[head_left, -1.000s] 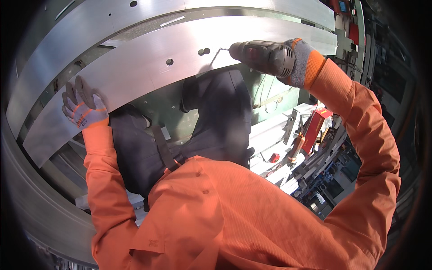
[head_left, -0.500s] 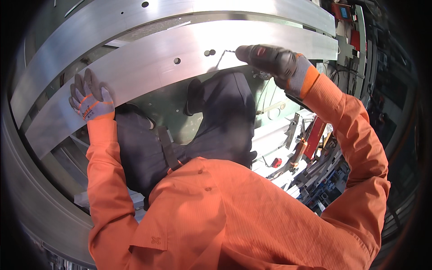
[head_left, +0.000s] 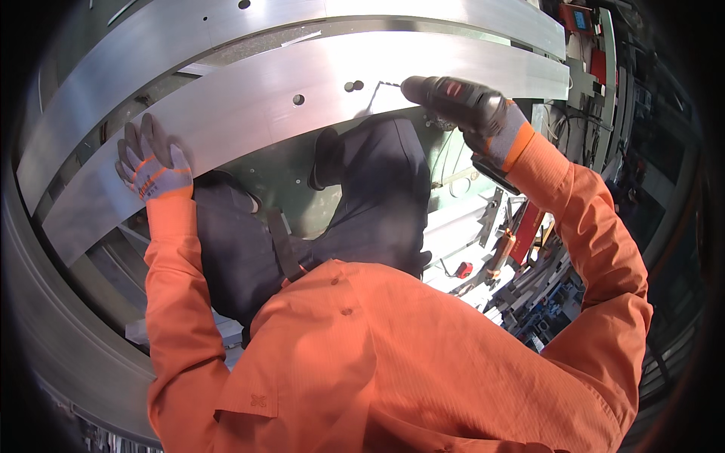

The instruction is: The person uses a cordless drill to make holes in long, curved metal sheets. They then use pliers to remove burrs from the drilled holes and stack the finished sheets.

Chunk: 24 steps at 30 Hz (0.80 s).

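My gloved right hand (head_left: 498,140) is wrapped round the grip of a dark cordless drill (head_left: 457,102). A thin bit sticks out of its chuck to the left, over a long silver metal beam (head_left: 234,113); whether the bit tip touches the metal I cannot tell. A single round hole and a pair of touching holes show in the beam left of the bit. My left hand (head_left: 155,166), in a grey and orange glove, lies flat on the beam's left part with its fingers spread.
A second metal beam (head_left: 151,45) runs parallel on the far side. At the right lie a red tape measure (head_left: 464,269), an orange-handled tool (head_left: 502,249) and many loose metal pieces. A red device with a screen (head_left: 578,19) stands at the far right, with cables below it.
The drill and my right hand have shifted slightly to the right and the drill's blur is gone. My left hand stays in place on the beam.
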Motion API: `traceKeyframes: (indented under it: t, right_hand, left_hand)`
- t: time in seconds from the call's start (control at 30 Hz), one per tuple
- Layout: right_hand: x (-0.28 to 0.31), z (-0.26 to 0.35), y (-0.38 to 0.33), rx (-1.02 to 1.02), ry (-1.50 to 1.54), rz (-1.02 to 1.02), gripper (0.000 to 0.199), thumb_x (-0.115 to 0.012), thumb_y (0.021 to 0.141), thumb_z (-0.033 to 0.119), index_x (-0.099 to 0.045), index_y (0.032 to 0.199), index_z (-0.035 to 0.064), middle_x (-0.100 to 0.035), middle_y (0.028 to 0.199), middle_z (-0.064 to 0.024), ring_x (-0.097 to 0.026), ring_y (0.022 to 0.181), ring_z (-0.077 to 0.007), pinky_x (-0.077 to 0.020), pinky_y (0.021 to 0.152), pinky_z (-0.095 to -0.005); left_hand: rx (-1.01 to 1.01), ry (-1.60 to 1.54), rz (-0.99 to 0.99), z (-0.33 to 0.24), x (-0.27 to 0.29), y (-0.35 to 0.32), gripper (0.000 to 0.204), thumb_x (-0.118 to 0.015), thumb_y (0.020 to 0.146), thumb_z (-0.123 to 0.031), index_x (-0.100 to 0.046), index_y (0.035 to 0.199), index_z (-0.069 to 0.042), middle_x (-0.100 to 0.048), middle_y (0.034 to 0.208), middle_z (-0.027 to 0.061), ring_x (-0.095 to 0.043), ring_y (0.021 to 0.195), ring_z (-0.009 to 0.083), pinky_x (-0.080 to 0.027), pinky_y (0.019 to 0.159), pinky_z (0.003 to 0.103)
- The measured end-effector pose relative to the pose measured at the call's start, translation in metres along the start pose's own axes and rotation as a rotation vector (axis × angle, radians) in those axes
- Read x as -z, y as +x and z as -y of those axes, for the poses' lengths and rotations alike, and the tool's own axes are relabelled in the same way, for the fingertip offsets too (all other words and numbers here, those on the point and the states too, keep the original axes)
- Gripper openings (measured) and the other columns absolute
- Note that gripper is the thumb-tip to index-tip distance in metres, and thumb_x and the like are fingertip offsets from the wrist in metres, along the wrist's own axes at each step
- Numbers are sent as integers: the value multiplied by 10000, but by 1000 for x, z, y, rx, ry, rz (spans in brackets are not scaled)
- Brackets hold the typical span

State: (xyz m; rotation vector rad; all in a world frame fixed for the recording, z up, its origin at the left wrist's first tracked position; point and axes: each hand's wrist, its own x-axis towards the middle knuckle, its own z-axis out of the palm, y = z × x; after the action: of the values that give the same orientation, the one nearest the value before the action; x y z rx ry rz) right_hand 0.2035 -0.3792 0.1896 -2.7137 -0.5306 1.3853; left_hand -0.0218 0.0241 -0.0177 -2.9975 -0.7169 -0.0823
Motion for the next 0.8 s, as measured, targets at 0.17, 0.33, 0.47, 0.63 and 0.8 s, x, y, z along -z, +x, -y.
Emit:
traceKeyframes:
  t: [0.17, 0.33, 0.47, 0.63, 0.8]
  right_hand:
    - [-11, -24, 18, 8, -270, -31, 284, -665, 821, 190, -654, 1093, 110, -700, 916, -64, -689, 844, -181, -542, 795, -290]
    - [-10, -18, 12, -8, -350, -27, 328, -661, 804, 259, -653, 1098, 114, -700, 946, -93, -690, 874, -233, -547, 807, -332]
    - [11, -28, 39, -17, -217, -38, 370, -658, 789, 315, -652, 1102, 117, -701, 971, -116, -691, 898, -275, -552, 817, -365]
    - [-5, -14, 21, 33, -434, 6, 426, -654, 772, 385, -650, 1106, 121, -701, 1001, -144, -691, 928, -327, -557, 829, -407]
    - [-37, -47, 27, 213, -496, -120, 328, -658, 838, 255, -670, 1143, 135, -707, 1050, -95, -695, 936, -243, -539, 861, -328]
  left_hand:
    - [22, -169, -84, -3, 6, 3, 663, -620, 809, -295, -443, 1448, -316, -388, 1511, 43, -357, 1348, 302, -223, 1143, 473]
    - [23, -131, -71, -3, 4, 2, 647, -610, 823, -321, -444, 1448, -317, -380, 1519, 50, -355, 1354, 306, -220, 1146, 475]
    - [5, -15, -39, 2, -4, 0, 656, -606, 824, -340, -433, 1457, -320, -384, 1518, 56, -330, 1384, 310, -220, 1145, 490]
    - [23, -58, -44, -1, 2, 4, 676, -580, 843, -354, -384, 1489, -322, -349, 1546, 55, -314, 1399, 320, -206, 1153, 505]
    - [61, -56, -21, -3, 6, 1, 671, -563, 848, -348, -374, 1491, -331, -323, 1562, 43, -301, 1410, 321, -204, 1162, 513]
